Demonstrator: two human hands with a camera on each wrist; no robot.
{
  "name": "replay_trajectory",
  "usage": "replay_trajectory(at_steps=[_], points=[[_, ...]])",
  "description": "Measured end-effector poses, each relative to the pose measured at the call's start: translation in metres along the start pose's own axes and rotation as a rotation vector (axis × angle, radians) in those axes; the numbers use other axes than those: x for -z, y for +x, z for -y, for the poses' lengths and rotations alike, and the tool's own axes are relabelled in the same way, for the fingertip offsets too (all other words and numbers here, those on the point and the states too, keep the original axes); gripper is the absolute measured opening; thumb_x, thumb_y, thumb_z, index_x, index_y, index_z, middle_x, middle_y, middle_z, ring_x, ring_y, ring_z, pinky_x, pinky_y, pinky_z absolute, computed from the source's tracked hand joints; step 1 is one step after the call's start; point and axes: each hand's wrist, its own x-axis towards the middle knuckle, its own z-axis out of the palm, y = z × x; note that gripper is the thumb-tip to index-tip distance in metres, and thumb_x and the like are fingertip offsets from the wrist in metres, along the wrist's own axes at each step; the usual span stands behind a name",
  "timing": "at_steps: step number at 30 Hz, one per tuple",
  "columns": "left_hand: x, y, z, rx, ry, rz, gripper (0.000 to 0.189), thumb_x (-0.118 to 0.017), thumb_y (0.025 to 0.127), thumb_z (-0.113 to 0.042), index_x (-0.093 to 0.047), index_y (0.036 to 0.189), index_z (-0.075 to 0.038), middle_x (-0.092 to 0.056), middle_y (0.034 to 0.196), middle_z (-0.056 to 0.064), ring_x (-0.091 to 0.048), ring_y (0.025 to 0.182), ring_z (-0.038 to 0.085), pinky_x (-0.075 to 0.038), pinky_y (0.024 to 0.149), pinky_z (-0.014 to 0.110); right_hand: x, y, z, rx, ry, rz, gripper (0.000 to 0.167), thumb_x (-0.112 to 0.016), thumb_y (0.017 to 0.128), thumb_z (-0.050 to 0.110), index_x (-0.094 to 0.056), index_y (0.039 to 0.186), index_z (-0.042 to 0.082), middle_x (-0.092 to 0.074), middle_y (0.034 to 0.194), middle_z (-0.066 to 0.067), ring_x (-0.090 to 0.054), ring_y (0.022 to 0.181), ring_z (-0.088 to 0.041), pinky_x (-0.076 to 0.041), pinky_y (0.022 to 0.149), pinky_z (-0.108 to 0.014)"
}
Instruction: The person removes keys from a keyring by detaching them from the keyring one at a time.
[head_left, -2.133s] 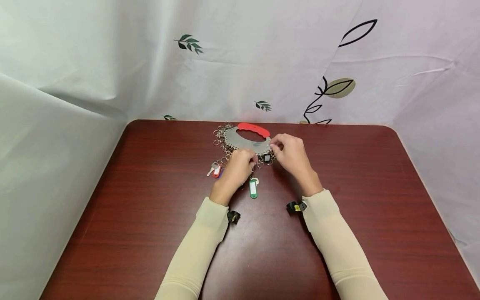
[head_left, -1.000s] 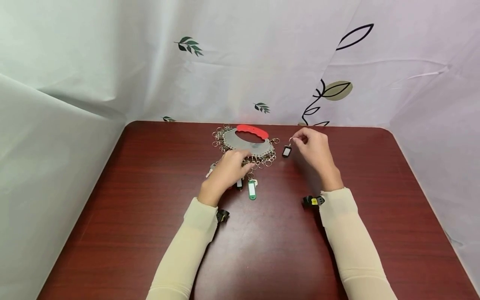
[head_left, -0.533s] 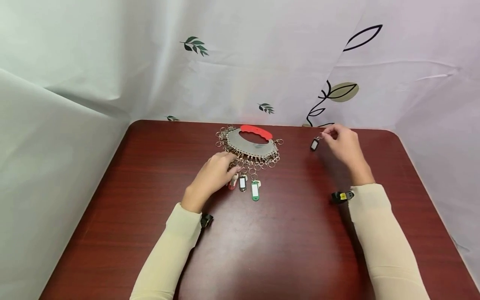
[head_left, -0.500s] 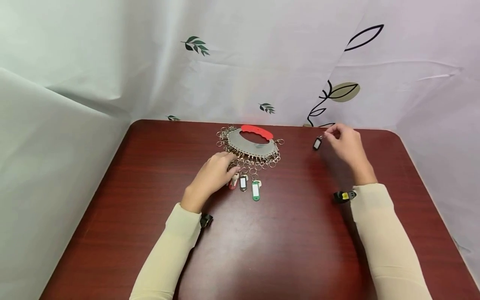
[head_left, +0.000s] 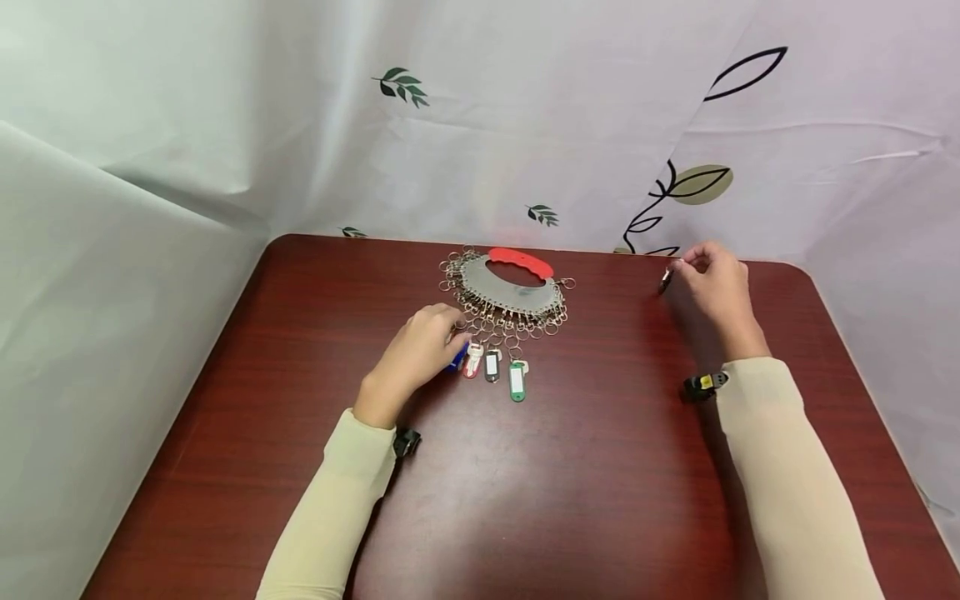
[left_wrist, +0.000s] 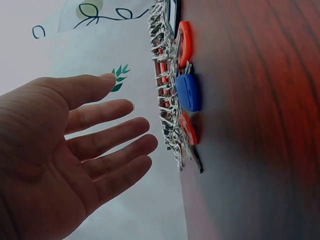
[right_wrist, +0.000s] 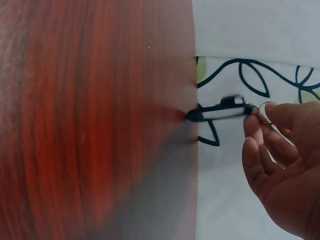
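Observation:
My right hand (head_left: 718,287) is at the back right, pinching the small ring of a black key tag (right_wrist: 225,112) between thumb and fingertips; the tag hangs just over the table. My left hand (left_wrist: 95,150) hovers with fingers spread and holds nothing, beside the key holder. That key holder is a curved metal plate (head_left: 498,287) with a red handle (head_left: 521,261) and many small rings and clips along its edge. From its front hang a blue tag (left_wrist: 188,92), a red tag with a key (head_left: 473,362), another black tag (head_left: 492,367) and a green tag (head_left: 517,381).
A dark red-brown wooden table (head_left: 585,483) lies under everything. White curtains (head_left: 465,150) with leaf prints stand behind and at both sides, close to the table's back edge. Another red tag (left_wrist: 188,128) lies beyond the blue one in the left wrist view.
My right hand has taken the black tag off the plate's right end and carried it rightward. My left hand has drawn back leftward from the plate, uncovering the coloured tags.

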Motion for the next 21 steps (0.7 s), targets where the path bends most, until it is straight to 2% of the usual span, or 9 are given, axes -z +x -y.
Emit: replay_trajectory(at_steps=[6, 10, 14, 18, 21], points=[[0.003, 0.000, 0.002, 0.025, -0.017, -0.002, 0.024, -0.071, 0.098, -0.020, -0.074, 0.112, -0.001, -0.072, 0.119, 0.015, -0.066, 0.115, 0.034, -0.052, 0.103, 0.047, -0.006, 0.005, -0.002, 0.009, -0.018, 0.014, 0.019, -0.068, 0.099, 0.021, -0.067, 0.104, 0.002, -0.072, 0.101, -0.023, -0.056, 0.089, -0.023, -0.039, 0.075, -0.031], [0.004, -0.001, 0.003, 0.027, -0.027, -0.013, 0.023, -0.071, 0.098, -0.020, -0.074, 0.112, -0.002, -0.072, 0.119, 0.014, -0.066, 0.115, 0.033, -0.053, 0.103, 0.047, -0.009, 0.010, -0.001, 0.011, -0.047, 0.048, 0.016, -0.067, 0.099, 0.019, -0.065, 0.101, 0.003, -0.075, 0.100, -0.022, -0.057, 0.078, -0.009, -0.040, 0.072, -0.023], [0.004, -0.001, 0.005, 0.032, -0.033, -0.017, 0.023, -0.071, 0.098, -0.019, -0.074, 0.111, -0.001, -0.072, 0.119, 0.015, -0.066, 0.115, 0.033, -0.052, 0.103, 0.047, -0.009, 0.013, -0.002, 0.001, -0.067, 0.076, 0.015, -0.067, 0.100, 0.018, -0.064, 0.099, 0.003, -0.075, 0.097, -0.022, -0.054, 0.068, 0.003, -0.040, 0.062, -0.016], [0.006, -0.002, 0.006, 0.042, -0.027, -0.013, 0.024, -0.071, 0.098, -0.020, -0.074, 0.112, 0.000, -0.072, 0.120, 0.015, -0.066, 0.115, 0.034, -0.052, 0.104, 0.047, -0.010, 0.015, -0.005, -0.003, -0.079, 0.086, 0.014, -0.067, 0.100, 0.017, -0.064, 0.098, 0.003, -0.074, 0.094, -0.022, -0.053, 0.065, 0.003, -0.040, 0.057, -0.014], [0.009, -0.003, 0.007, 0.049, -0.026, -0.014, 0.025, -0.071, 0.097, -0.020, -0.073, 0.112, 0.000, -0.072, 0.118, 0.016, -0.066, 0.113, 0.035, -0.053, 0.103, 0.048, -0.013, 0.016, -0.005, 0.016, -0.095, 0.094, 0.013, -0.067, 0.099, 0.015, -0.065, 0.098, 0.002, -0.073, 0.093, -0.022, -0.059, 0.069, -0.009, -0.042, 0.060, -0.018]])
